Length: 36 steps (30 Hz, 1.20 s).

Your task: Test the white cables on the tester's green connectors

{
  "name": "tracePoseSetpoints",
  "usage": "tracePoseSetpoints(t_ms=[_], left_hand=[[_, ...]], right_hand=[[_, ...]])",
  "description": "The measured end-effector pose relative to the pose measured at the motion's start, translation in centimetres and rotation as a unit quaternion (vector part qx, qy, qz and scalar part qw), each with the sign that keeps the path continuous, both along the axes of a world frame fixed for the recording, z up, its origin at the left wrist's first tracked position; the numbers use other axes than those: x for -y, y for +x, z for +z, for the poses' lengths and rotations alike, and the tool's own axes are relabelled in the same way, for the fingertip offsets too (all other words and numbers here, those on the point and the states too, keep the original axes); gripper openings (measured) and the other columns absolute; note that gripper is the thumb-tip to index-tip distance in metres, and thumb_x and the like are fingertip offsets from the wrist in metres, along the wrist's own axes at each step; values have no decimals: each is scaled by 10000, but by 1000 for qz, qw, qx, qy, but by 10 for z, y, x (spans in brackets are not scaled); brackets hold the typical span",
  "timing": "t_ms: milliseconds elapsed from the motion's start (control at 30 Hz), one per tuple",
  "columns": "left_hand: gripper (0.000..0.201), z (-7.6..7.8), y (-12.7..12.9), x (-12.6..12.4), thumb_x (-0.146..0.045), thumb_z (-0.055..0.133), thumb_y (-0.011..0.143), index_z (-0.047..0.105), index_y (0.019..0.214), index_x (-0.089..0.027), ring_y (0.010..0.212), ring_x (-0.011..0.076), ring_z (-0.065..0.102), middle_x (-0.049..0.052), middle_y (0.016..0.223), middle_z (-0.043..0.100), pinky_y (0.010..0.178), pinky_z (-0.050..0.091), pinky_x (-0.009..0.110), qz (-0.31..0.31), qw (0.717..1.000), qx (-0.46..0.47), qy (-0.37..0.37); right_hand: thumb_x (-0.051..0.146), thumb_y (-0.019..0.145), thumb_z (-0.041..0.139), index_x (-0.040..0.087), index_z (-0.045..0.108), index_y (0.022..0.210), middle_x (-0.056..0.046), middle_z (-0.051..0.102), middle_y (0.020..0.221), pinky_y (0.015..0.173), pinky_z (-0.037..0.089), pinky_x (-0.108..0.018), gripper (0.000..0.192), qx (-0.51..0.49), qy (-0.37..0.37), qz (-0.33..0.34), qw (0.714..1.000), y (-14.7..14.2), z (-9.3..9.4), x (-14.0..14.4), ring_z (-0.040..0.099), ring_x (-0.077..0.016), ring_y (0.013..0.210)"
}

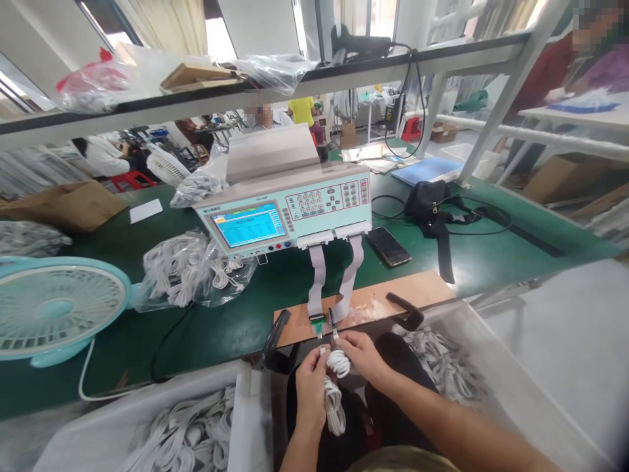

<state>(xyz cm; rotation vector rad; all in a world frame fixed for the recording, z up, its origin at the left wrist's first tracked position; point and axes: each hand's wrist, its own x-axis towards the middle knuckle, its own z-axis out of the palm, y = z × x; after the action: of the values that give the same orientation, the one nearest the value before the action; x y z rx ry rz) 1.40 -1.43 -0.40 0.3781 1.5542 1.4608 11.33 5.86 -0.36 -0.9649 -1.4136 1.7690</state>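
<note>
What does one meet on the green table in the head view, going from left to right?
Fan → bag of cables → tester → phone → black pouch.

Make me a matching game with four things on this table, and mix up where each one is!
Things:
1. fan
2. phone
3. coiled white cable
4. black bag

Places:
A. held in both hands
B. lying flat, right of the tester's ribbon cables
C. far left of the green table
D. behind the phone, with its strap trailing forward

Pairs: 1-C, 2-B, 3-A, 4-D
</note>
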Motion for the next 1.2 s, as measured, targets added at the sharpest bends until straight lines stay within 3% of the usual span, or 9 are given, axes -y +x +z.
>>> tracePoseSetpoints(t_ms=[133,433,567,767,967,1200], left_hand=[[343,5,-7,0,-454,671,689,647,830,-142,385,56,419,-59,514,526,391,341,169,-34,999,-10,2],[335,12,-36,2,-470,531,794,541,664,-162,298,84,426,-58,355,450,337,261,161,-195,976,-96,11],[270,10,-36,-5,-402,544,776,570,677,-152,331,93,470,-44,433,508,349,308,170,-165,981,-97,22],[244,0,-27,-10,-344,537,764,562,626,-145,345,78,431,-51,436,468,354,322,170,-96,991,-89,29],[301,-9,-17,-11,-419,580,756,554,640,-142,406,68,395,-51,493,463,384,297,168,-44,997,-31,53],[387,-17,-16,-11,-496,585,749,562,631,-128,512,85,391,-37,540,459,478,319,184,-21,994,-87,62]], right_hand=[[516,726,604,144,603,642,16,533,563,531,352,-239,381,-12,-7,-15,1000,-2,4,2,444,-117,531],[499,614,697,136,578,597,28,510,492,479,295,-235,382,-29,-144,-55,988,-10,13,3,393,-94,451],[498,610,712,135,579,616,18,548,523,501,324,-238,387,-57,-165,-54,983,-12,13,3,429,-101,465],[471,641,709,129,582,620,22,545,528,500,320,-228,366,-71,-146,-35,986,-10,11,3,428,-96,472],[496,635,701,131,574,623,19,545,533,510,320,-226,386,-61,-157,-33,985,-9,13,3,428,-100,484],[520,641,689,137,572,627,26,520,540,532,325,-227,401,-51,-141,-34,988,-10,10,4,424,-106,509]])
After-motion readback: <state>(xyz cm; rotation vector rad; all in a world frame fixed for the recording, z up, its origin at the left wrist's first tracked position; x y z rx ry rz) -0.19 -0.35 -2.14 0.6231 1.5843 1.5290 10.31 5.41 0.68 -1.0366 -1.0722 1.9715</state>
